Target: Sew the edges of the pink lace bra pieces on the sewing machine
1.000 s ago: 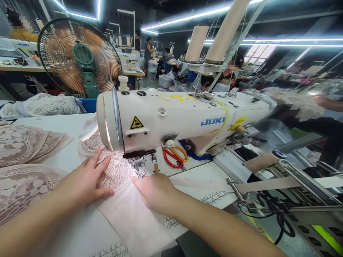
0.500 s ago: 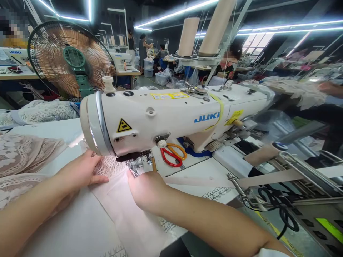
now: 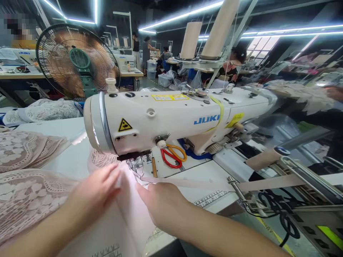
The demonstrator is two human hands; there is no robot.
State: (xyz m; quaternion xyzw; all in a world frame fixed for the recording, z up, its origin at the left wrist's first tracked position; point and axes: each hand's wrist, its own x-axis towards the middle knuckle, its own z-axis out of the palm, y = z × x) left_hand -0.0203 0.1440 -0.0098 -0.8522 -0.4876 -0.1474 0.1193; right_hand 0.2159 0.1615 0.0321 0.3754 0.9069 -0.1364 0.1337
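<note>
Pale pink fabric (image 3: pixel 131 210) lies flat on table (image 3: pixel 72 160), between my hands, long axis running from me toward needle (image 3: pixel 133 165) under sewing machine (image 3: pixel 171 117). My left hand (image 3: pixel 93 192) pinches fabric edge, fingers closed on it. My right hand (image 3: pixel 160 203) presses flat on fabric, fingers curled down, nearer to needle. Fabric thin, smooth, soft; lace (image 3: pixel 103 159) beyond it openwork. Tape strip (image 3: pixel 193 184) runs rightward from needle. Red-orange scissors (image 3: pixel 173 156) behind. Lace pieces (image 3: pixel 24 171) stacked at left.
</note>
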